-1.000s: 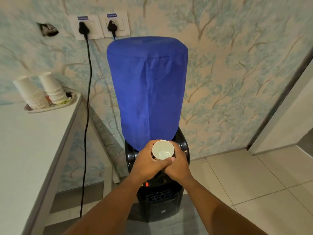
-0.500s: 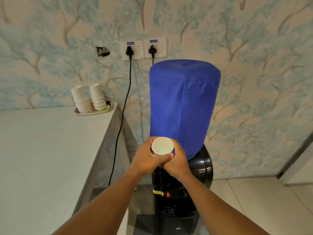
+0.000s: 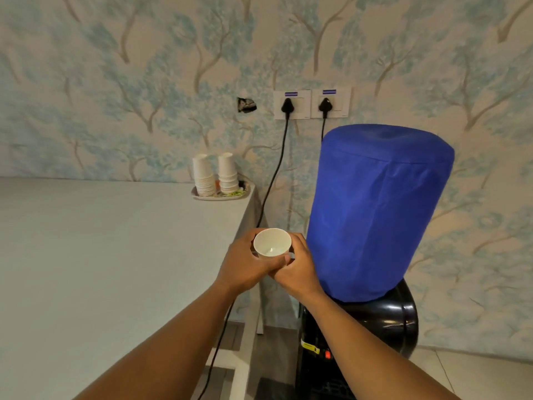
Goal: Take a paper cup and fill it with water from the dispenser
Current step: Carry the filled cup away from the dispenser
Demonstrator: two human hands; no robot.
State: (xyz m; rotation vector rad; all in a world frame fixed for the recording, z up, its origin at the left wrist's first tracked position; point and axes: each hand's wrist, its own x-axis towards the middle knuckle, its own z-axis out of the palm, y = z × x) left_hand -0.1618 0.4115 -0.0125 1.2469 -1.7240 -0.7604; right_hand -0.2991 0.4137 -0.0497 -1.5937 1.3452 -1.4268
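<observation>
Head view. I hold the paper cup upright at the centre of the frame, mouth toward the camera; a small glint shows at its bottom, and I cannot tell whether that is water. My left hand is wrapped around the cup from 9 o'clock, thumb laid across its near side. My right hand is closed against the cup from 4 o'clock, its fingers touching those of the left beneath the rim. Both hands are thus clamped on the cup.

At 3 o'clock from the cup stands the water dispenser, black-bodied, its bottle under a blue cloth cover; the cup lies just beside the cover's left edge, not under any tap that I can see. At 9 o'clock spreads the white table. At its far corner, toward 11 o'clock from the cup, a tray carries two stacks of inverted cups. At 12 o'clock, two wall sockets each hold a black plug, and one black cable drops past the table's edge.
</observation>
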